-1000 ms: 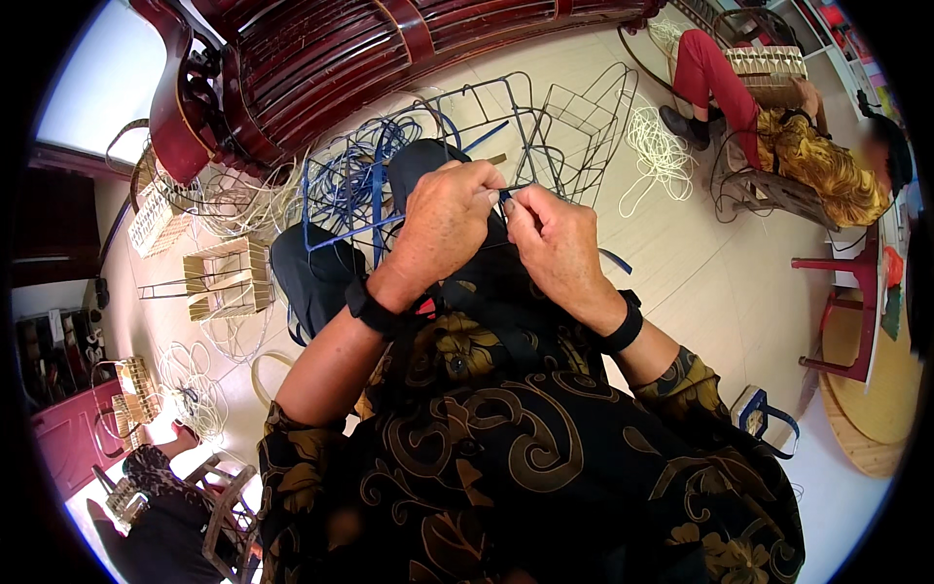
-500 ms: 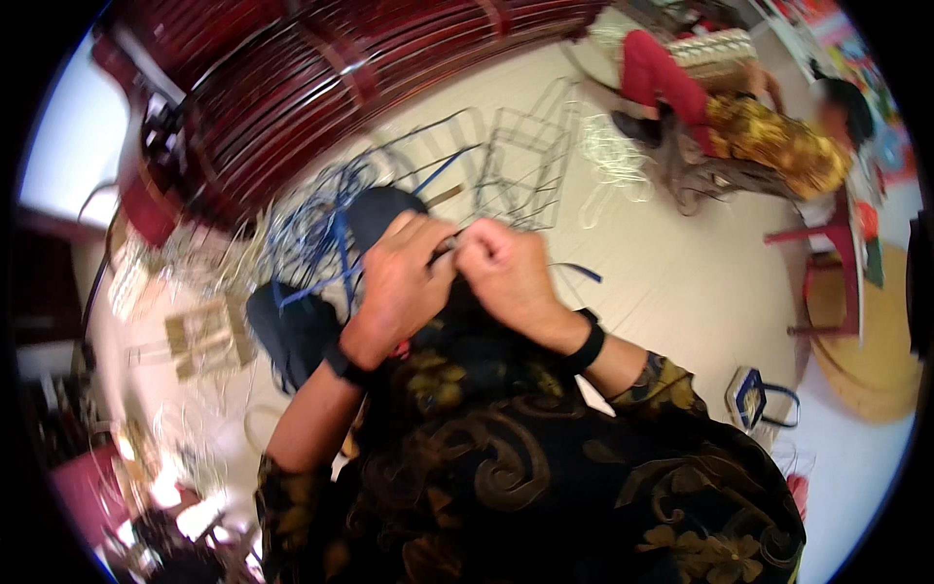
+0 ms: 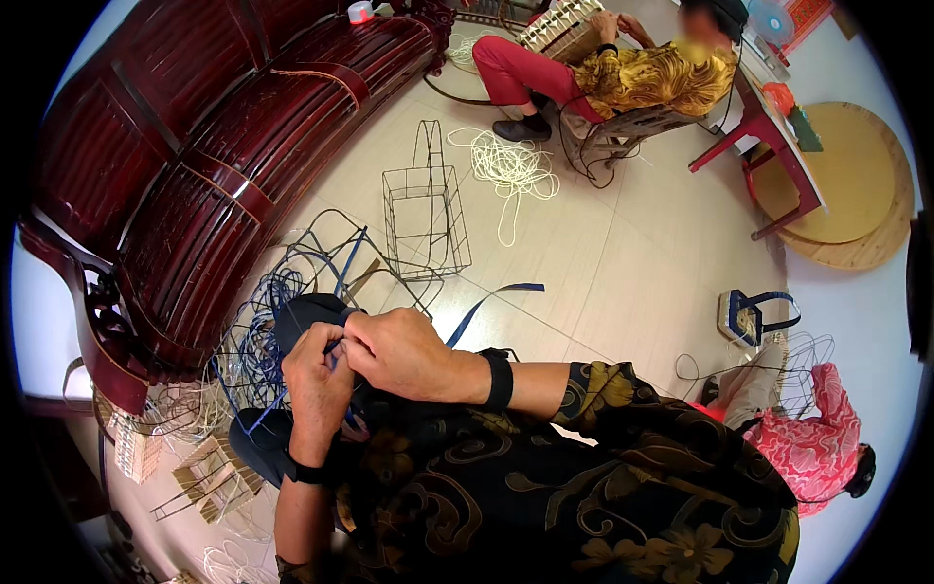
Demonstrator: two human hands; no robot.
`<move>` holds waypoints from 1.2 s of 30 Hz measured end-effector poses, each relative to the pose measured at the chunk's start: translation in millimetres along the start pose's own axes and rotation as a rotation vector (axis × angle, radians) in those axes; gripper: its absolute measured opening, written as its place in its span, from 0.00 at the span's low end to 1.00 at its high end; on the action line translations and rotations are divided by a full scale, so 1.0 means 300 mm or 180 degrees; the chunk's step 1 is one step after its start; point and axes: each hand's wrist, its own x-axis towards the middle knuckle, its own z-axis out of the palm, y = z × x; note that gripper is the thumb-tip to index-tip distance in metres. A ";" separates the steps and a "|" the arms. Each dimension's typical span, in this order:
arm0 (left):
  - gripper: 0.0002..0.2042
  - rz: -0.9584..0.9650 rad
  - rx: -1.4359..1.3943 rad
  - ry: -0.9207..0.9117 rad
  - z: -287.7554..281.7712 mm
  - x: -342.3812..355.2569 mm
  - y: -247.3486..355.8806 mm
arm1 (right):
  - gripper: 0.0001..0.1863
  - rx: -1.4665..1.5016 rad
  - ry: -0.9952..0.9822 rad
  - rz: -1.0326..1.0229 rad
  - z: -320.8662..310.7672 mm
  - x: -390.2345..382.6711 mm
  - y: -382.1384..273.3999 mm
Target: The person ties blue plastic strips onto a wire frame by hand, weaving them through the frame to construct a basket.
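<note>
My left hand (image 3: 316,380) and my right hand (image 3: 404,355) meet in front of my knees. Both have their fingers pinched together, and bits of blue show between the fingertips. A flat blue strip (image 3: 470,321) comes out past my right hand, its loose end pointing right. Another blue strip (image 3: 352,255) rises beyond my knuckles. Just left of my left hand lies a heap of tangled blue strips (image 3: 255,336), partly over dark wire. My hands hide the exact spot where the strip is gripped.
Ahead on the tiled floor stands a bare wire basket frame (image 3: 425,219), beside a pile of cream cord (image 3: 511,165). A dark red wooden bench (image 3: 233,185) runs along the left. Unfinished baskets (image 3: 216,477) lie lower left; a blue-handled basket (image 3: 744,319) stands right. Two people sit nearby.
The view has swung, so the bench and frame sit differently and a person in pink shows at right. My hands, still together, appear further left and lower; more blue strip shows.
</note>
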 end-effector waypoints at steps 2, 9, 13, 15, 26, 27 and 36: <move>0.04 -0.0007 0.0021 0.0144 -0.022 -0.008 -0.005 | 0.05 0.0209 0.0175 -0.0322 0.016 0.004 -0.002; 0.03 -0.0680 -0.0315 0.0264 -0.104 0.031 -0.069 | 0.04 0.0924 0.0251 0.0633 -0.074 -0.034 0.085; 0.04 -0.0879 -0.0641 0.0625 -0.205 0.064 -0.150 | 0.04 0.0881 0.0167 0.0809 -0.046 -0.088 0.180; 0.04 -0.0983 -0.0933 0.0796 -0.247 0.070 -0.175 | 0.05 0.0954 0.0016 0.0878 -0.032 -0.109 0.185; 0.03 -0.1003 -0.2159 0.1810 -0.497 -0.030 -0.228 | 0.06 0.1058 -0.0388 0.0730 0.028 -0.066 0.162; 0.03 -0.0933 -0.2218 0.1864 -0.531 -0.059 -0.219 | 0.06 0.1072 -0.0374 0.0727 0.036 -0.060 0.168; 0.06 -0.0040 -0.2406 0.2390 -0.746 -0.314 -0.151 | 0.07 0.1094 -0.0449 0.0613 0.068 0.000 0.215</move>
